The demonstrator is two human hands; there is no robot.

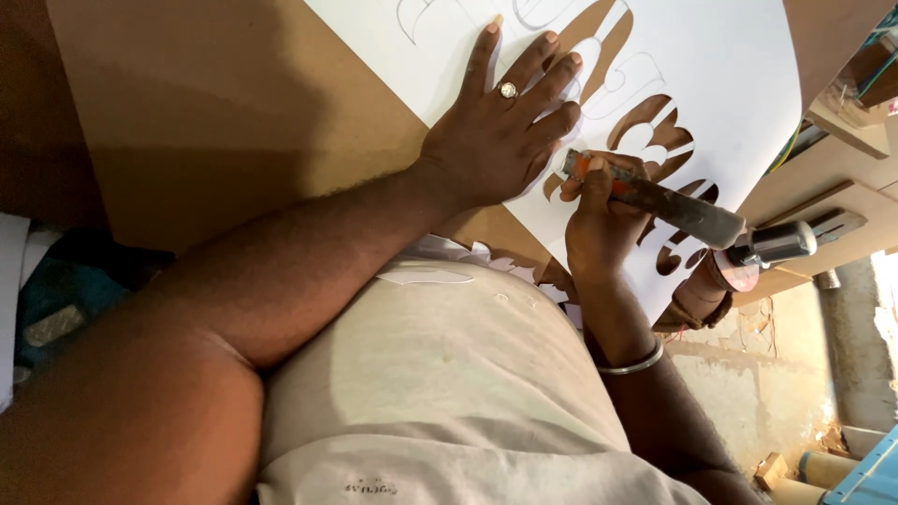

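Observation:
My left hand (500,126), a ring on one finger, lies flat with spread fingers on a white sheet (730,65) that has curved shapes cut out of it. My right hand (599,220), a metal bangle at the wrist, grips a utility knife (673,206) with a worn metal body and an orange part near the blade. The knife's tip sits at a cut edge just below my left fingers. The sheet rests on a brown board (234,103).
White paper offcuts (440,271) lie at the board's near edge against my beige shirt. Wooden shelving (842,178) and a metal fitting (776,245) stand on the right, with a rough wall and cardboard tubes (823,472) below.

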